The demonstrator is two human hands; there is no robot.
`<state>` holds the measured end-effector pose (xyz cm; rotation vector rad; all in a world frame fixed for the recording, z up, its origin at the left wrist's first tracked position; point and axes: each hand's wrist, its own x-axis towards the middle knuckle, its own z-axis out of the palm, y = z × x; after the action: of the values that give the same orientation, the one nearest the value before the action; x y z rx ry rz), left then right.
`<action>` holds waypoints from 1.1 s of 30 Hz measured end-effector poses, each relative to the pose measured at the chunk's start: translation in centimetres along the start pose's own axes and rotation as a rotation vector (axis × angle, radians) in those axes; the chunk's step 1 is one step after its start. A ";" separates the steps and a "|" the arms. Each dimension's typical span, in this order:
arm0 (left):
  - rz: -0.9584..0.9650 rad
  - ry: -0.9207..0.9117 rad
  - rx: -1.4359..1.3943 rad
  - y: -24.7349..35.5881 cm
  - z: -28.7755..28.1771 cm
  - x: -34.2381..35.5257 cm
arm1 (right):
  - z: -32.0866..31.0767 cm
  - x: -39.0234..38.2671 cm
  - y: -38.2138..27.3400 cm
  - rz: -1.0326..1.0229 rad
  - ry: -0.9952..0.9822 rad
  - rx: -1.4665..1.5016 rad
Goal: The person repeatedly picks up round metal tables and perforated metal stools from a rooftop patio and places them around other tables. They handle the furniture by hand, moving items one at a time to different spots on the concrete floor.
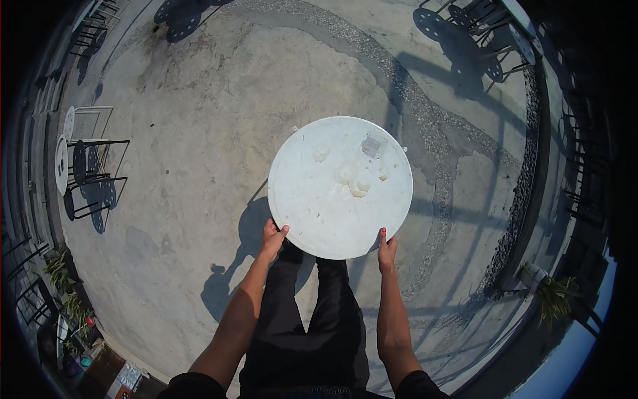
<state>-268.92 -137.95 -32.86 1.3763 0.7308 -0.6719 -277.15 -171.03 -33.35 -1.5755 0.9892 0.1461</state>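
Observation:
A round white table (319, 179) is held out in front of my legs, its top facing up. Small pale tips, perhaps leg ends, poke out past its far rim. Yellowish stains and a grey square patch mark the right half of the top. My left hand (272, 239) grips the near-left rim, thumb on top and fingers underneath. At the near-right rim, my right hand (387, 253) holds on the same way, its thumb with a red nail lying over the edge. The table hides whatever is below it.
Black stools (83, 163) and white round tops stand at the left edge. More tables and chairs (495, 40) are at the far right. A pebbled strip (435, 133) curves over the concrete floor (179, 133). Plants (66, 286) line the lower left; a potted plant (555, 296) stands lower right.

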 end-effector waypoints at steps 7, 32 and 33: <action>-0.055 0.015 0.052 -0.4 -0.7 -0.4 | 0.7 -0.7 0.6 0.022 0.010 0.060; -0.047 -0.113 0.329 4.7 -16.2 -0.1 | 5.2 -9.0 2.9 0.220 0.577 -0.521; -0.086 -0.038 0.338 8.7 -18.2 -1.3 | 6.5 -10.1 2.6 0.220 0.626 -0.390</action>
<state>-264.11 -119.13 -27.45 1.6410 0.6695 -0.9182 -282.45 -160.16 -31.19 -1.9126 1.7039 -0.0098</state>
